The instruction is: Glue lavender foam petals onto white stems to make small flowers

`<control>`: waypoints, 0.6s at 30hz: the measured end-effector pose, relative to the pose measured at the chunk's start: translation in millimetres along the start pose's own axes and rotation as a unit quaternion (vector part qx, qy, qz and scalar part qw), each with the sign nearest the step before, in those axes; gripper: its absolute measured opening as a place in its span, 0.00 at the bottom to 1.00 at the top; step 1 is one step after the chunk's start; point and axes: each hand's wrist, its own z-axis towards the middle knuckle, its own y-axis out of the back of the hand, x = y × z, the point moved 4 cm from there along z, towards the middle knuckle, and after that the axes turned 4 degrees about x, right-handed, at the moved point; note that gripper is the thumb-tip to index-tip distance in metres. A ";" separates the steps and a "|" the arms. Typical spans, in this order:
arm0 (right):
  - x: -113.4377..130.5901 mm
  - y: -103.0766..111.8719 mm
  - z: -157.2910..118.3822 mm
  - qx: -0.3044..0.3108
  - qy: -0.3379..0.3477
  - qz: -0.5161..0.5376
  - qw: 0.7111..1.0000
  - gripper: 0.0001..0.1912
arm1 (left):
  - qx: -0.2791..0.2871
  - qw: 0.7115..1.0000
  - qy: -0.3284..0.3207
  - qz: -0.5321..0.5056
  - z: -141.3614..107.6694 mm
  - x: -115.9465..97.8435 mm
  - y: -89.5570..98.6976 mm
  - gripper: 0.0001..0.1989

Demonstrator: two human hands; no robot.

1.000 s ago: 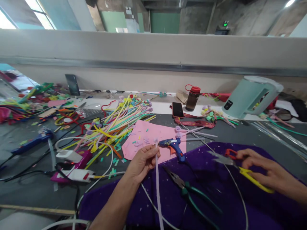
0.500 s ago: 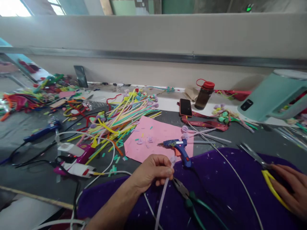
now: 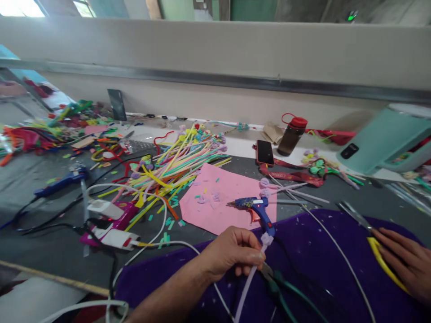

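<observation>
My left hand (image 3: 232, 253) pinches a lilac pipe-cleaner flower (image 3: 267, 239) just under its fluffy head, and its stem (image 3: 245, 294) hangs toward the front edge of the view. At the right, my right hand (image 3: 409, 260) lies over the yellow-handled scissors (image 3: 373, 247), fingers stretched out across the handle. The scissor blades point away, up and to the left. Pliers with green handles (image 3: 281, 291) lie beside my left hand, their jaws partly hidden by it. Beyond the flower, a blue glue gun (image 3: 257, 206) rests on a pink sheet (image 3: 198, 206).
Lilac flower stems (image 3: 296, 192) lie at the sheet's right edge. A heap of coloured pipe cleaners (image 3: 182, 161) spreads behind. Cables run round a pink power strip (image 3: 124, 215). A phone (image 3: 265, 152), a bottle (image 3: 292, 134) and a mint kettle (image 3: 373, 139) stand farther back.
My left hand has moved right and a little down with the flower, whose head now shows above the fingers. My right hand's fingers look straighter over the scissors. The view has shifted slightly.
</observation>
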 end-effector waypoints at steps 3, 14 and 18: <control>0.3 1.0 4.4 0.034 0.077 -0.015 0.996 0.21 | -0.004 1.000 -0.009 0.000 -1.3 -2.4 -0.3 0.08; 6.9 11.9 22.3 0.072 -0.015 -0.105 0.992 0.20 | -0.031 0.998 -0.053 -0.004 -1.2 -8.5 6.0 0.09; 51.0 40.2 60.7 0.040 -0.024 -0.152 0.987 0.17 | -0.047 0.997 -0.067 0.000 -2.5 -12.1 9.9 0.10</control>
